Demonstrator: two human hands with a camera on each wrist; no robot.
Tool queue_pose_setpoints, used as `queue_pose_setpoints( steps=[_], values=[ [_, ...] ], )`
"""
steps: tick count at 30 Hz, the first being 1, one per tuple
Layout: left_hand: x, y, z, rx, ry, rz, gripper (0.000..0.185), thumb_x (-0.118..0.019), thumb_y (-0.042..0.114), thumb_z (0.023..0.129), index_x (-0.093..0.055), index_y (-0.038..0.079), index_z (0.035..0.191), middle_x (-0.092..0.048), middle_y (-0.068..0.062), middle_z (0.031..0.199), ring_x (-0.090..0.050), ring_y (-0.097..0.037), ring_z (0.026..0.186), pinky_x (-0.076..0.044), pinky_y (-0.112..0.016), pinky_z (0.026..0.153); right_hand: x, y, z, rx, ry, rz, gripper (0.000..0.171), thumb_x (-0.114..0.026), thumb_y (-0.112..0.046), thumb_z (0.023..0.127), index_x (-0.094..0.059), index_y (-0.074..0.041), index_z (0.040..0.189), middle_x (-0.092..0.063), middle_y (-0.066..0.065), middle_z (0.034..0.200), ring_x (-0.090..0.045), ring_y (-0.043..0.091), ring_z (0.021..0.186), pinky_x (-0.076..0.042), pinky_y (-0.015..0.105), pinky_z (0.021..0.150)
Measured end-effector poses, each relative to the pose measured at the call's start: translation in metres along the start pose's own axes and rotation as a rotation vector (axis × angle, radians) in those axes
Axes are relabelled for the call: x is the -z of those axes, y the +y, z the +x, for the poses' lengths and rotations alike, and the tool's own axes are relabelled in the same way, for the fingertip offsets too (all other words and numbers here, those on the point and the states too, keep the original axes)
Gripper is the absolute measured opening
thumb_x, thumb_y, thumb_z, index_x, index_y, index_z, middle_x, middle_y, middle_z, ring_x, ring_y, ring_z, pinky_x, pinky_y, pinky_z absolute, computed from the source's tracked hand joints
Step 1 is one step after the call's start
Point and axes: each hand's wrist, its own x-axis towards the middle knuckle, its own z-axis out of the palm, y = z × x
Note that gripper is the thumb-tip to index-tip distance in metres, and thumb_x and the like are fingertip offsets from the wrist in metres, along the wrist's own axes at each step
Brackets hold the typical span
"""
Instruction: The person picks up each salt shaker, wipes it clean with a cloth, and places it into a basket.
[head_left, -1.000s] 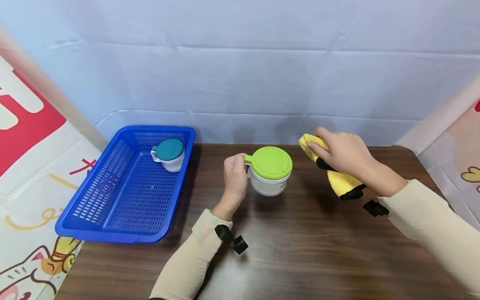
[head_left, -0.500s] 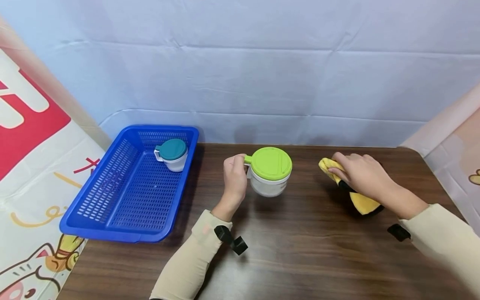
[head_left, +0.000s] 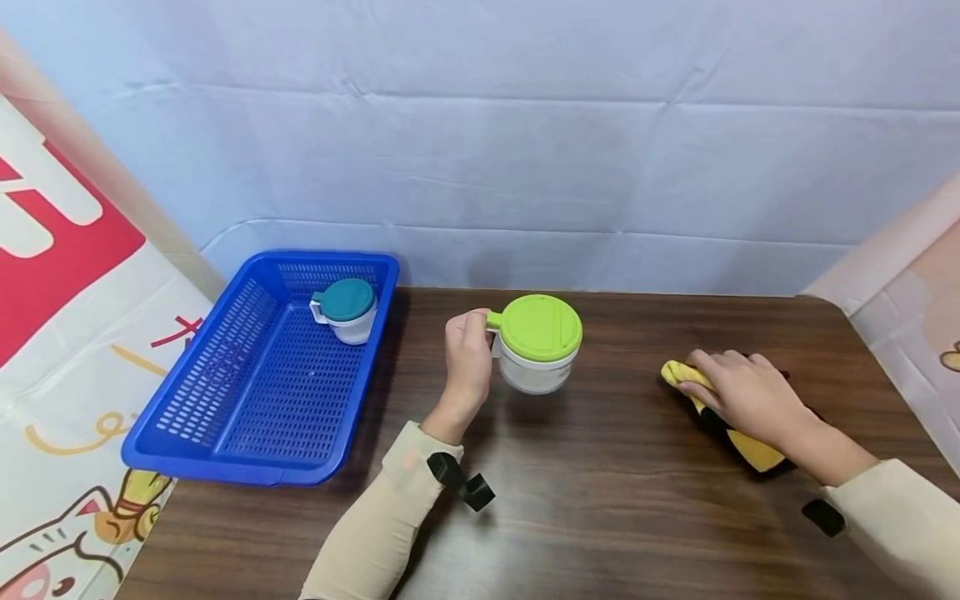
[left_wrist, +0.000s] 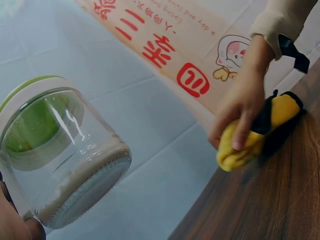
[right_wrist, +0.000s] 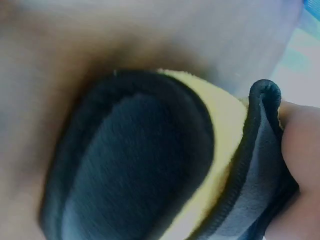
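My left hand [head_left: 467, 354] grips the handle of a seasoning jar [head_left: 540, 342] with a bright green lid, held above the table. In the left wrist view the jar [left_wrist: 70, 155] is clear glass, tilted, with some pale stuff near its base. Over on the right, my right hand [head_left: 746, 392] holds a folded yellow cloth [head_left: 756, 452] with black edging, low at the tabletop. Its black side [right_wrist: 145, 155] fills much of the right wrist view. Whether the cloth bears on the wood is hard to tell.
A blue plastic basket [head_left: 341, 446] stands at the left of the brown wooden table [head_left: 600, 500]. Inside it, at the back right, sits a similar jar with a teal lid [head_left: 348, 300]. A pale cloth backdrop [head_left: 480, 167] rises behind the table.
My right hand has carried the yellow cloth rightward and down, away from the jar to the tabletop. The left hand and green-lidded jar have stayed nearly still.
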Motion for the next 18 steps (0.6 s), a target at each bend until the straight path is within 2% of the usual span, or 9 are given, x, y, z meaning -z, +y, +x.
queue_pose_setpoints(
  steps=[3, 5, 8, 11, 16, 18],
  values=[
    [0.001, -0.001, 0.0, -0.003, -0.002, 0.012, 0.032, -0.037, 0.007, 0.088, -0.042, 0.006, 0.056, -0.027, 0.007, 0.053, -0.024, -0.009, 0.05, -0.021, -0.024, 0.052, -0.009, -0.002, -0.007, -0.006, -0.014, 0.004, 0.03, -0.077, -0.028, 0.089, -0.058, -0.011, 0.105, -0.054, -0.004, 0.074, -0.055, 0.021, 0.068, -0.042, 0.042, 0.057],
    [0.0, -0.001, -0.001, -0.003, -0.004, 0.013, 0.033, -0.037, 0.007, 0.088, -0.04, 0.002, 0.056, -0.027, 0.006, 0.053, -0.025, -0.009, 0.05, -0.021, -0.024, 0.052, -0.013, -0.003, -0.011, -0.019, -0.02, 0.014, 0.033, -0.076, -0.028, 0.09, -0.058, -0.009, 0.11, -0.063, 0.004, 0.085, -0.062, 0.032, 0.081, -0.046, 0.052, 0.065],
    [-0.001, 0.0, -0.002, 0.0, -0.003, 0.007, 0.033, -0.037, 0.007, 0.088, -0.037, -0.007, 0.058, -0.027, 0.006, 0.052, -0.024, -0.009, 0.049, -0.021, -0.024, 0.052, -0.017, -0.005, -0.016, -0.056, -0.018, 0.042, 0.039, -0.074, -0.029, 0.092, -0.058, -0.007, 0.119, -0.066, 0.015, 0.103, -0.062, 0.041, 0.098, -0.045, 0.061, 0.074],
    [-0.001, 0.0, -0.003, 0.002, -0.006, 0.001, 0.033, -0.036, 0.006, 0.088, -0.036, -0.009, 0.059, -0.026, 0.005, 0.052, -0.023, -0.01, 0.049, -0.021, -0.024, 0.051, -0.023, -0.007, -0.021, -0.08, -0.005, 0.048, 0.045, -0.073, -0.031, 0.092, -0.057, -0.004, 0.124, -0.065, 0.019, 0.109, -0.06, 0.043, 0.1, -0.043, 0.06, 0.072],
    [-0.002, 0.0, -0.001, 0.005, -0.013, 0.007, 0.034, -0.037, 0.007, 0.088, -0.035, -0.003, 0.056, -0.026, 0.003, 0.052, -0.024, -0.011, 0.048, -0.021, -0.024, 0.05, -0.035, -0.007, -0.026, -0.06, 0.047, -0.008, 0.05, -0.072, -0.035, 0.092, -0.054, -0.003, 0.125, -0.063, 0.018, 0.103, -0.057, 0.039, 0.092, -0.039, 0.051, 0.063],
    [-0.003, 0.001, 0.0, 0.008, -0.024, 0.006, 0.035, -0.038, 0.007, 0.089, -0.035, -0.004, 0.056, -0.027, 0.003, 0.052, -0.024, -0.012, 0.048, -0.021, -0.023, 0.05, -0.038, -0.006, -0.026, -0.047, 0.062, -0.029, 0.05, -0.071, -0.037, 0.092, -0.053, -0.003, 0.123, -0.062, 0.017, 0.101, -0.056, 0.038, 0.09, -0.037, 0.048, 0.061]
  ],
)
